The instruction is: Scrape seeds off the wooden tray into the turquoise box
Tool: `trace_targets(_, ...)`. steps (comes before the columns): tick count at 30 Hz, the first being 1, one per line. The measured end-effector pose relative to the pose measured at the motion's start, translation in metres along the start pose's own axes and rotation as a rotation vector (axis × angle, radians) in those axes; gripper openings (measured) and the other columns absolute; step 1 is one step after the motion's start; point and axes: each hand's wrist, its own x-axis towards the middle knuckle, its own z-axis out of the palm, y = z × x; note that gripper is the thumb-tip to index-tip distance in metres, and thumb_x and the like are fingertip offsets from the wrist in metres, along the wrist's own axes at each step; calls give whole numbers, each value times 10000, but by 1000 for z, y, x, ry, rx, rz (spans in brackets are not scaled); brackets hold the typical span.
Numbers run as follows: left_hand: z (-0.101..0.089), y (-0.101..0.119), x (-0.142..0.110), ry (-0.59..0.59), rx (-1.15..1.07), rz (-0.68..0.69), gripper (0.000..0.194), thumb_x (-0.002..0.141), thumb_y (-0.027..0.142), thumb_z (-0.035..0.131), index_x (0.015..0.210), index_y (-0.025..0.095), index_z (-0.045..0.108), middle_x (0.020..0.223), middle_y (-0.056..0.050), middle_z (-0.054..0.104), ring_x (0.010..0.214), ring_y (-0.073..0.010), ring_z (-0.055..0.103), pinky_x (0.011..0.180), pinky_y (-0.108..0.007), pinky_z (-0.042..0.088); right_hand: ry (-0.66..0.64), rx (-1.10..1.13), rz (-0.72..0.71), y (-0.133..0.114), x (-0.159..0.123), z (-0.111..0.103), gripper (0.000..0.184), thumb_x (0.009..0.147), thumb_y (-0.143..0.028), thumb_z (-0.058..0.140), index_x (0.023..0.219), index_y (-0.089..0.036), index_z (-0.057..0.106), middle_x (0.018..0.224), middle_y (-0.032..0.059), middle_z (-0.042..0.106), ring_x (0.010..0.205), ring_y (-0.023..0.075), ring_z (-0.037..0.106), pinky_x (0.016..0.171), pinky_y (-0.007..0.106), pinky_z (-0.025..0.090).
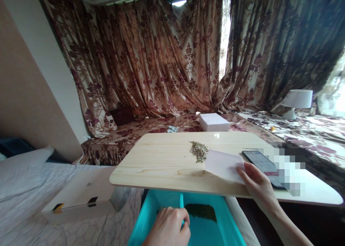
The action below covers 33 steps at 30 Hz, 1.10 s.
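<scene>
My right hand [256,181] pinches a white card [222,164] between thumb and fingers, low over the wooden tabletop [161,159]. By the card's left edge lies a loose pile of small greenish-brown dried bits [198,151], like seeds or herbs. Below the table's near edge is a turquoise plastic bin [226,228] with a divider down its middle. My left hand [169,226] is closed on that divider, its fingertips partly hidden. Dark green dried material [202,212] lies in the bin's right compartment; the left one is mostly covered by my hand.
A phone [261,167] lies on the table's right side beside a blurred patch. Beyond the table sits a white box [214,122]. A larger white carton [81,192] rests on the bed at left. A lamp [298,100] stands at far right.
</scene>
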Motion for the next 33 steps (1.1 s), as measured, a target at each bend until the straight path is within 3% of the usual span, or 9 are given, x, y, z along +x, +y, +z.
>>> trace_targets(6,2,-2,-2,16,-1,8,304,835,183,411,957,259,678,1011,-22,669,1013,-200,567,902,-282,397,58,-43,-7,7,-6,-9,350,620,-470,681,852,-208,689,801,56,753,785,258,702,698,322,566)
trace_targets(14,-1,0,-3,13,-6,0,302,835,173,411,947,256,679,1004,-23,671,1002,-200,567,896,-277,395,-30,4,54,-23,-12,2,297,594,-427,708,803,-218,674,794,59,751,841,275,700,761,341,563)
trace_targets(23,-1,0,-3,20,-15,0,307,836,180,405,949,256,680,995,-24,670,996,-203,569,888,-287,396,-89,65,85,-26,-20,4,389,519,-499,784,768,-216,688,769,66,747,811,272,700,755,336,570)
trace_targets(33,-2,-1,-6,37,-31,9,305,831,183,402,938,253,679,984,-25,671,977,-202,571,877,-287,402,-207,127,83,-29,-40,-1,453,489,-575,804,748,-214,715,731,73,747,707,254,701,613,311,592)
